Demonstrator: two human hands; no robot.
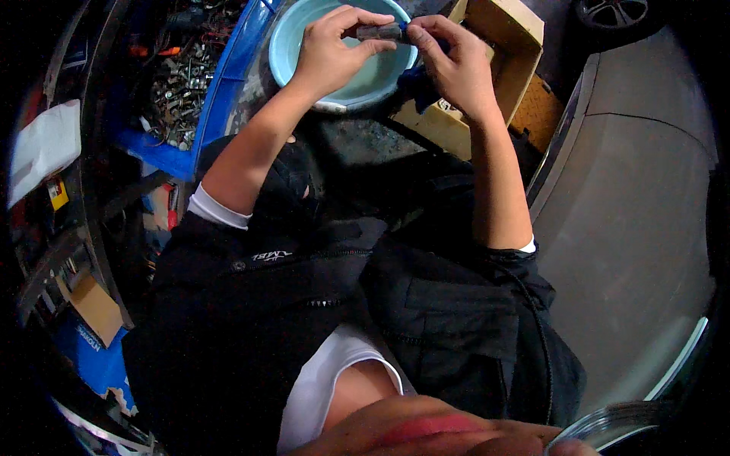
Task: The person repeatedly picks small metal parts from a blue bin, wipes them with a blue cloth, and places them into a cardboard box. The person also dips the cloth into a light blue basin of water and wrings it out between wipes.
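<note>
Above a light blue plastic basin that holds cloudy liquid, both hands meet on a small dark cylindrical part. My left hand grips its left end between thumb and fingers. At the other end, the fingers of my right hand pinch the part near a bit of blue; what the blue bit is, I cannot tell. A dark blue cloth hangs below my right hand, beside the basin's rim; whether the hand holds it is unclear.
A blue tray at the left holds loose bolts and metal fittings. An open cardboard box stands right of the basin. A grey car body panel lies along the right, with a wheel beyond. Shelving with boxes lines the far left.
</note>
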